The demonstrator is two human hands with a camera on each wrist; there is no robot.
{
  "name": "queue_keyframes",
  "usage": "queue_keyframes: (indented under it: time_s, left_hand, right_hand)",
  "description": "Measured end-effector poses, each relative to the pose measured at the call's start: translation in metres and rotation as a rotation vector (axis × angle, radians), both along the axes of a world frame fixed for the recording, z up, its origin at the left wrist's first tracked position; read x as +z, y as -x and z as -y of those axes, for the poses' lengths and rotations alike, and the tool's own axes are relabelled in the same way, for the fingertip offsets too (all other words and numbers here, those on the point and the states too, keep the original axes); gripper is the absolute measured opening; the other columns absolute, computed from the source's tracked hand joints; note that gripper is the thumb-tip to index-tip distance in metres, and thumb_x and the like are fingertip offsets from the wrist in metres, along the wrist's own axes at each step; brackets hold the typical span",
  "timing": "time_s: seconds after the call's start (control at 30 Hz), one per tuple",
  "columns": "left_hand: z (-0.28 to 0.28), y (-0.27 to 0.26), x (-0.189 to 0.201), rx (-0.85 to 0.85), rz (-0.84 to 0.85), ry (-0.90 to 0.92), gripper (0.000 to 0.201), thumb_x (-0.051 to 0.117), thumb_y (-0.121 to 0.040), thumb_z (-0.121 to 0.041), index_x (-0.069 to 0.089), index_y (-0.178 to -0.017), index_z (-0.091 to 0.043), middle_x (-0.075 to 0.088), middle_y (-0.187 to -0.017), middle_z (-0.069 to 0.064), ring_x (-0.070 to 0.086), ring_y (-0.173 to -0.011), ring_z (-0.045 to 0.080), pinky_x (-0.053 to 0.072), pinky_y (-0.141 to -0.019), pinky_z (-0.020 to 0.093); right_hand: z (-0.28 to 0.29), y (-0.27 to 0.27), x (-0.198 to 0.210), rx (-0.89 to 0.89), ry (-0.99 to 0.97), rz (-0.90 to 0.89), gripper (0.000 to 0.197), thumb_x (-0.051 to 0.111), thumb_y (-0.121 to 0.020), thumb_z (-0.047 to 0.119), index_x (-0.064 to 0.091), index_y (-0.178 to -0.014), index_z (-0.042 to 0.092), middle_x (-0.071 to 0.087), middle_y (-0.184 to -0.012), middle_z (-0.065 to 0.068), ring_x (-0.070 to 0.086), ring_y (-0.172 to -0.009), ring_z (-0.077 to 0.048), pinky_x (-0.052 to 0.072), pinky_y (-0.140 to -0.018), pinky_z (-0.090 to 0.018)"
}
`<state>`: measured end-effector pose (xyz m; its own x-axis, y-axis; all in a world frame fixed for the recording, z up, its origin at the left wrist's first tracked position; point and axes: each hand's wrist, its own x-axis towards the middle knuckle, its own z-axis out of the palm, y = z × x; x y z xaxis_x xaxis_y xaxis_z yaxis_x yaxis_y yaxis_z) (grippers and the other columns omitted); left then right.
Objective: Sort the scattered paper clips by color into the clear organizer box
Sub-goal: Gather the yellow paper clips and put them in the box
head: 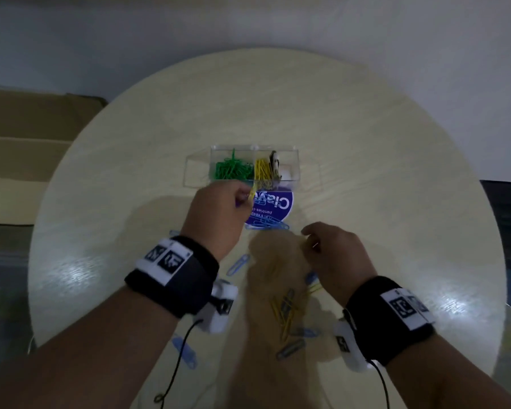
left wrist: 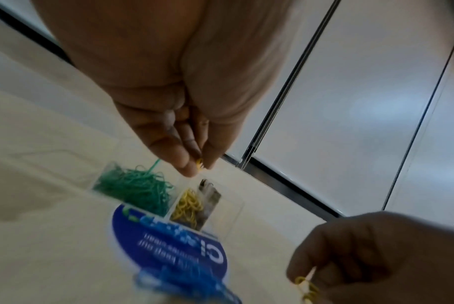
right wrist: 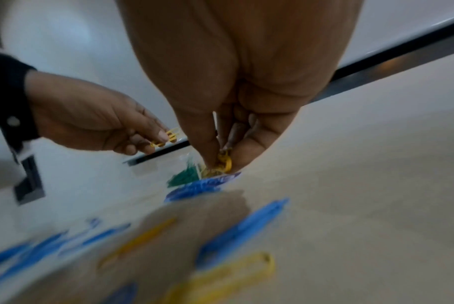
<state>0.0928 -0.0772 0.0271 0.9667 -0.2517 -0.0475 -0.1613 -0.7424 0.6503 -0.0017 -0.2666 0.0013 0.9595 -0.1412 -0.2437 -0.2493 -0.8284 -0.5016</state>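
Note:
The clear organizer box point(head: 296, 160) stands mid-table with green clips point(head: 233, 170) in one compartment and yellow clips point(head: 263, 169) in the one beside it. My left hand point(head: 247, 197) hovers just in front of the box and pinches yellow clips point(right wrist: 168, 136) between thumb and fingers. My right hand point(head: 307, 240), nearer and to the right, pinches yellow clips point(right wrist: 225, 162) too. Loose yellow clips point(head: 283, 314), blue clips point(head: 238, 264) and a grey clip point(head: 289, 348) lie scattered on the near part of the table.
A round blue label point(head: 275, 209) lies flat in front of the box, with blue clips point(head: 267, 225) heaped at its near edge. The pale round table point(head: 366, 137) stretches beyond. A cardboard box point(head: 27, 143) sits off the table's left side.

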Motion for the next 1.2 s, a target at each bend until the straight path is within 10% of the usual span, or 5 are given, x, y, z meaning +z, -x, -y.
queue_keyframes:
  time_s: [0.13,0.57,0.73,0.97,1.2]
  left_hand:
    - [0.024,-0.037,0.006,0.067,0.022,0.066,0.024,0.064,-0.089,-0.018,0.070,-0.112,-0.014,0.072,-0.099,-0.001,0.058,-0.077,0.003,0.037,-0.069,0.002]
    - [0.000,-0.039,-0.004,0.184,0.012,0.201,0.024,0.052,-0.097,-0.022,0.067,-0.115,-0.020,0.071,-0.106,0.002,0.067,-0.090,0.017,0.055,-0.088,0.035]
    - [-0.029,-0.015,0.003,0.101,-0.023,0.106,0.020,0.053,-0.097,-0.026,0.068,-0.111,-0.022,0.069,-0.104,-0.002,0.064,-0.087,0.013,0.052,-0.083,0.029]
    - [-0.056,0.065,-0.020,-0.420,0.018,-0.054,0.020,0.058,-0.089,-0.015,0.071,-0.103,-0.018,0.065,-0.105,0.002,0.060,-0.092,0.021,0.049,-0.084,0.038]
    - [-0.032,0.104,-0.048,-0.621,0.179,-0.234,0.043,0.040,-0.084,-0.022,0.064,-0.120,-0.020,0.061,-0.131,-0.007,0.054,-0.104,0.027,0.051,-0.080,0.043]
  right_hand:
    - [0.012,-0.016,0.017,-0.155,-0.163,0.120,0.014,0.068,-0.082,0.019,0.060,-0.092,0.025,0.067,-0.073,0.008,0.064,-0.067,-0.012,0.050,-0.060,-0.027]
    - [-0.013,-0.115,0.034,-0.167,-0.173,0.236,0.006,0.065,-0.081,0.019,0.061,-0.084,0.022,0.062,-0.072,0.008,0.058,-0.065,-0.007,0.032,-0.049,-0.004]
    - [-0.028,-0.129,0.037,-0.031,-0.010,0.116,0.027,0.060,-0.089,0.032,0.068,-0.109,0.016,0.070,-0.110,-0.005,0.063,-0.101,-0.024,0.045,-0.084,-0.025]
    - [-0.003,0.007,0.036,-0.034,-0.048,0.238,0.013,0.067,-0.084,0.021,0.073,-0.095,0.023,0.070,-0.088,0.004,0.059,-0.074,-0.009,0.039,-0.070,-0.017]
    - [0.011,0.110,-0.024,0.258,0.212,0.061,0.039,0.058,-0.085,0.025,0.059,-0.123,0.017,0.053,-0.138,-0.001,0.047,-0.123,-0.028,0.038,-0.104,-0.037]
